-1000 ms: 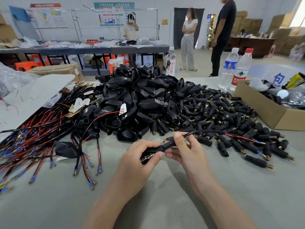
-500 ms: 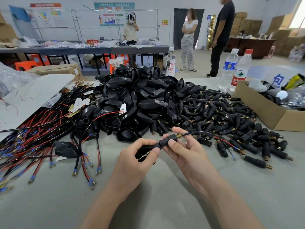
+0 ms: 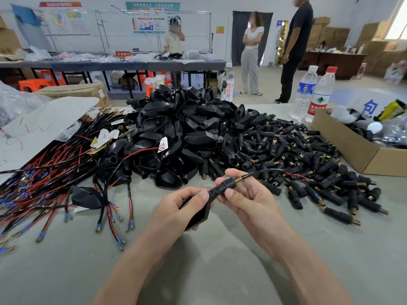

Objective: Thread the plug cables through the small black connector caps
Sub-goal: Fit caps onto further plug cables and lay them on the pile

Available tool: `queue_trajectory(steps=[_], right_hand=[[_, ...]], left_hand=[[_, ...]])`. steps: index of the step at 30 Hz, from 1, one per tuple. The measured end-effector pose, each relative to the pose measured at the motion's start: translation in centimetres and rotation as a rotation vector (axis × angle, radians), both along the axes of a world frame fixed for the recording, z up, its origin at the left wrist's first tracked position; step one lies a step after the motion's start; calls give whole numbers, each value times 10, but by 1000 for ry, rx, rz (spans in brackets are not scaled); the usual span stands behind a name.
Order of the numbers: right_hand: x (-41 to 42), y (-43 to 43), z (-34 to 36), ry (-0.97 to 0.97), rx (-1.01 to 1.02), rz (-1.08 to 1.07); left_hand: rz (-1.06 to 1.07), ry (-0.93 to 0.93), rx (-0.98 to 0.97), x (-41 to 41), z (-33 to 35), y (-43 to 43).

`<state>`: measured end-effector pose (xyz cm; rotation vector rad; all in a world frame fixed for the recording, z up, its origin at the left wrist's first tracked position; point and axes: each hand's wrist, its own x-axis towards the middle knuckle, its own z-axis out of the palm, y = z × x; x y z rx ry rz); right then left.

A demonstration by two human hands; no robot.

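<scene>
Cap (image 3: 224,186) slid along cable (image 3: 259,172) toward plug (image 3: 198,214), pinched by right hand (image 3: 248,201) fingers (image 3: 229,192); plug gripped by left hand (image 3: 182,208) as anchor.

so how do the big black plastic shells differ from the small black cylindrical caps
The big black plastic shells are wide, flattened and heaped high; the small black cylindrical caps are slim tubes with brass ends, spread in a lower layer. Both are black, loose on the grey table.

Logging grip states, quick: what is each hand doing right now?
Left hand: gripping the flat black plastic plug housing.
Right hand: pinching the small black cylindrical connector cap threaded on the thin black cable.
</scene>
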<state>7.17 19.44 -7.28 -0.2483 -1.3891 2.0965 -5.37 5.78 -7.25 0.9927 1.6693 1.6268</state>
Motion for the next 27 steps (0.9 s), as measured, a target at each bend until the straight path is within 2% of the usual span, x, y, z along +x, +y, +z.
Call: queue_trajectory(steps=[4, 9, 19, 27], right_hand=[[3, 3, -2, -56, 126, 18], [3, 1, -2, -103, 188, 33], [-2, -8, 2, -125, 35, 29], [-5, -13, 1, -172, 35, 40]], left_hand=[[-51, 2, -43, -1, 0, -2], [-77, 31, -84, -4, -1, -2], [-58, 27, -68, -4, -1, -2], [-11, 79, -65, -3, -3, -1]])
